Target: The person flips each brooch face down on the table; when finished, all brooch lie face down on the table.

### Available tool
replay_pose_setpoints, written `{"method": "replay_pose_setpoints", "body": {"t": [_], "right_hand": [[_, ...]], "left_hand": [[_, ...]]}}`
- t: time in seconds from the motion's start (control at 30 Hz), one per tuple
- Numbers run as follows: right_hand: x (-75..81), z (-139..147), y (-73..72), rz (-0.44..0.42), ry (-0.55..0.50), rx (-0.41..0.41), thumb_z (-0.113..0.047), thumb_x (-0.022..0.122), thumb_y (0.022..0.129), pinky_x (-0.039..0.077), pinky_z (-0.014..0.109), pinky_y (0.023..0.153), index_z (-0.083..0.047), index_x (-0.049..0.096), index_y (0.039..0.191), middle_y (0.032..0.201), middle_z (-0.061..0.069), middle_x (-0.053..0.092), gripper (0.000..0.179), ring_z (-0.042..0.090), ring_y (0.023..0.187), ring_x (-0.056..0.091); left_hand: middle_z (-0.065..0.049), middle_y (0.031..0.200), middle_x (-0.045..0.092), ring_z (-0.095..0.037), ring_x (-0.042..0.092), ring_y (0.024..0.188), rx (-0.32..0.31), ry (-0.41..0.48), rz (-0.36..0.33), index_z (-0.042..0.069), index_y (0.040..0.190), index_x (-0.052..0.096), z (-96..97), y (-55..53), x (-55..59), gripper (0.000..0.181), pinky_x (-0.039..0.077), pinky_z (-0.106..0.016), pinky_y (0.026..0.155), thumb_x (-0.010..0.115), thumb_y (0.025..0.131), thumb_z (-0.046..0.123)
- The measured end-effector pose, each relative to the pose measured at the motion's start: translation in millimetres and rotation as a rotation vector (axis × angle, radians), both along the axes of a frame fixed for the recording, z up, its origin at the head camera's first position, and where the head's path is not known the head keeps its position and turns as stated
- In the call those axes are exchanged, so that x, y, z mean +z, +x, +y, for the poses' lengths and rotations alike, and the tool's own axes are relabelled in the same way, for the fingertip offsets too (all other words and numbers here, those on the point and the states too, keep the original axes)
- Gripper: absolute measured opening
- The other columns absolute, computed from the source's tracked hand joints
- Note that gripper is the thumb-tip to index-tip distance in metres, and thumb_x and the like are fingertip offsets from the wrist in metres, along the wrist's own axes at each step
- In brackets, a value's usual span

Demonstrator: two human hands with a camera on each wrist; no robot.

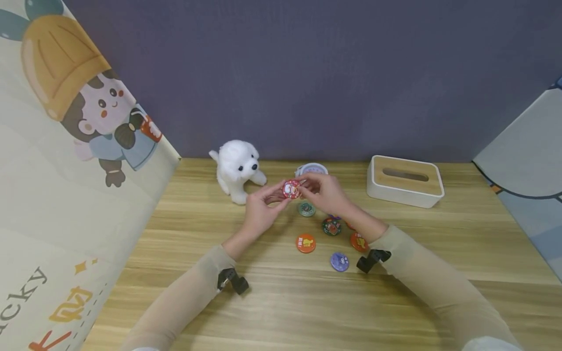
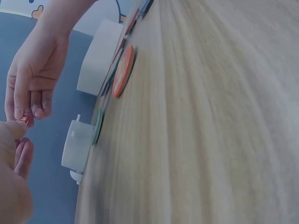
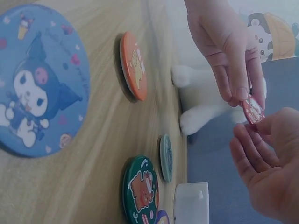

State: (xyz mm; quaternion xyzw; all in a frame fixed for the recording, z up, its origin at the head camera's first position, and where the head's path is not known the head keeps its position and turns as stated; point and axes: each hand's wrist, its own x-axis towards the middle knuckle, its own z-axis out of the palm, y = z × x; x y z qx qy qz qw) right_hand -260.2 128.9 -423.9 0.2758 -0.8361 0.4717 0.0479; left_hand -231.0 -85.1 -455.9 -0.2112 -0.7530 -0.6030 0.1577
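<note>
A small round red badge (image 1: 291,189) with a white cartoon figure is held up over the table between both hands. My left hand (image 1: 260,210) pinches its left edge between thumb and fingers. On the opposite edge, the thumb and forefinger of my right hand (image 1: 327,192) grip it. The right wrist view shows the badge (image 3: 253,111) tilted, its picture side visible. Below the hands lie a pale green badge (image 1: 307,209), a dark green bear badge (image 1: 331,226) and an orange thumbs-up badge (image 1: 305,243). Another orange badge (image 1: 359,242) is partly covered by the right forearm.
A purple badge (image 1: 339,262) lies nearest the front. Behind the hands stands a white round container (image 1: 313,168), partly hidden. The white plush dog (image 1: 237,168) sits at back left, and a white tissue box (image 1: 406,195) with a wooden top at back right.
</note>
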Motion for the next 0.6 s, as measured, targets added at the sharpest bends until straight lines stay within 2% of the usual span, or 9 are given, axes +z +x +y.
{"method": "replay_pose_setpoints", "body": {"t": [0.23, 0.43, 0.6], "right_hand": [[-1.6, 0, 1.8, 0.011, 0.045, 0.014, -0.003, 0.074, 0.097, 0.066, 0.028, 0.076, -0.004, 0.073, 0.127, 0.099, 0.012, 0.08, 0.031, 0.02, 0.083, 0.077], [-6.2, -1, 3.4, 0.025, 0.068, 0.012, -0.002, 0.078, 0.093, 0.068, 0.032, 0.08, -0.005, 0.077, 0.108, 0.102, 0.012, 0.081, 0.016, 0.024, 0.09, 0.079], [-11.0, 0, 2.6, 0.035, 0.091, 0.004, -0.002, 0.08, 0.091, 0.069, 0.034, 0.079, -0.007, 0.078, 0.097, 0.096, 0.01, 0.08, 0.007, 0.025, 0.092, 0.079]], "left_hand": [[-0.029, 0.115, 0.076, -0.041, 0.079, 0.095, 0.004, -0.041, 0.006, -0.008, 0.129, 0.069, -2.6, 0.2, -4.5, 0.048, 0.067, -0.03, 0.087, 0.083, 0.083, -0.011], [-0.023, 0.111, 0.079, -0.038, 0.08, 0.096, 0.021, -0.069, 0.021, -0.004, 0.111, 0.079, -6.1, -2.0, -8.1, 0.025, 0.066, -0.027, 0.086, 0.081, 0.087, -0.008], [-0.021, 0.104, 0.081, -0.037, 0.079, 0.096, 0.031, -0.084, 0.012, -0.003, 0.103, 0.081, -8.5, -2.8, -9.4, 0.016, 0.067, -0.028, 0.085, 0.082, 0.087, -0.007]]}}
